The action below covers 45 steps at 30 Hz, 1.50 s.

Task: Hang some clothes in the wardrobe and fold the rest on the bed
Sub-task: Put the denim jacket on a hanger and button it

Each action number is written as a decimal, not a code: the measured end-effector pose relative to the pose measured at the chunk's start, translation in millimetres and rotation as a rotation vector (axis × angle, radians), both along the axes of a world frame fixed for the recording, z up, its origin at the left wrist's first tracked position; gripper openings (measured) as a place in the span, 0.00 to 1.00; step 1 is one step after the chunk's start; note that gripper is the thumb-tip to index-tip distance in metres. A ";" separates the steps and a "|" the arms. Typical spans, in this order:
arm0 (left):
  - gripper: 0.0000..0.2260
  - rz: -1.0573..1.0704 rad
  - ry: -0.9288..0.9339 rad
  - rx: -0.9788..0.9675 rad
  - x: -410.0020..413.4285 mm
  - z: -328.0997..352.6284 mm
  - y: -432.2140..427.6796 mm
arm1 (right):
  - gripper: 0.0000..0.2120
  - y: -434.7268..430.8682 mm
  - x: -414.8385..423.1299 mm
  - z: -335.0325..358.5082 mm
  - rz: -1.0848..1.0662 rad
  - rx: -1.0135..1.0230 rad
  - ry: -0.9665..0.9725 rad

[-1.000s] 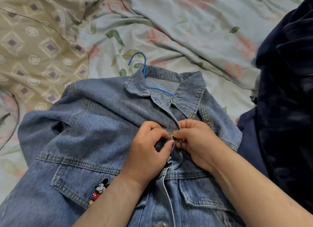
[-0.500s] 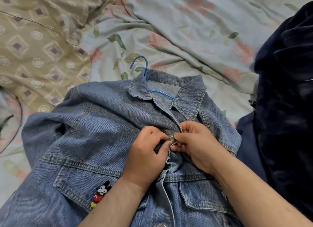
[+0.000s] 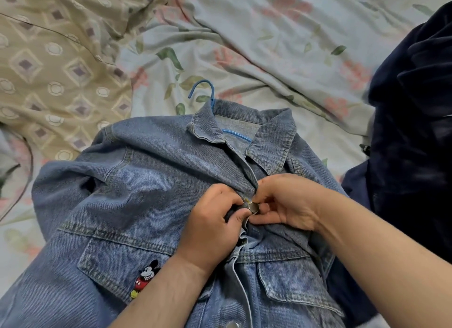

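Head view, nearest first. A second metal button (image 3: 231,324) is seen at the bottom edge, well below the fingers, not yet fastened. A cartoon mouse patch (image 3: 144,278) is sewn on the pocket flap (image 3: 127,261) below and left of the fingers.

The denim jacket (image 3: 137,193) is laid front-up on the bed. The left hand (image 3: 212,227) is curled on the placket edge, which is pinched between thumb and fingers. The right hand (image 3: 286,200) is curled too, the upper metal button (image 3: 253,207) being pinched at its fingertips. The button is seen just at the buttonhole edge, between the two thumbs; whether it is through is not clear.

Judgement: the buttonhole side should be held taut, and the button tipped on edge and pushed through, not forced flat.

Beyond the fingers, a blue hanger (image 3: 208,100) is seated inside the collar (image 3: 269,141), its hook lying out on the floral bedsheet (image 3: 269,58). Right of the fingers a dark navy garment (image 3: 411,131) is heaped. Far left, a beige patterned cover (image 3: 49,58) is spread.
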<state>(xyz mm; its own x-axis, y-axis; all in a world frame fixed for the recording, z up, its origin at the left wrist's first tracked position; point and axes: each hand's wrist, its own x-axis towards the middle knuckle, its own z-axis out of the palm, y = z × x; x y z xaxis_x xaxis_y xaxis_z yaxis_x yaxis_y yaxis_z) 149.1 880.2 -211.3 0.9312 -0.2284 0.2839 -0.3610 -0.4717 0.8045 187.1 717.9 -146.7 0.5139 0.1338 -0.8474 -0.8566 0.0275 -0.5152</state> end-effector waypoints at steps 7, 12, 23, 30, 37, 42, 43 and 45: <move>0.06 0.015 0.107 0.041 3.2 5.0 -0.4 | 0.10 13.7 -9.4 10.9 0.254 -0.484 -0.262; 0.06 0.048 -0.078 -0.016 39.3 67.8 9.1 | 0.20 -16.4 -1.5 46.1 0.318 -0.882 -0.643; 0.06 -0.492 0.184 0.955 203.6 77.9 22.3 | 0.12 -51.5 102.5 11.4 1.061 -1.106 -0.935; 0.05 -0.261 0.216 0.874 226.0 85.8 -20.4 | 0.09 -65.5 144.2 24.4 0.396 -0.688 -0.592; 0.17 0.008 0.003 0.716 226.4 25.3 -28.4 | 0.12 -66.7 139.3 -25.7 0.433 -0.991 -0.652; 0.18 0.063 -0.147 0.577 222.5 -9.9 -16.6 | 0.16 -64.9 129.5 -62.0 0.249 -1.142 -0.889; 0.18 0.070 -0.165 0.582 221.7 -13.9 -17.1 | 0.15 -65.0 127.6 -67.2 0.236 -1.181 -0.924; 0.19 0.076 -0.192 0.587 221.0 -19.1 -18.0 | 0.17 -65.5 125.0 -73.8 0.237 -1.228 -0.963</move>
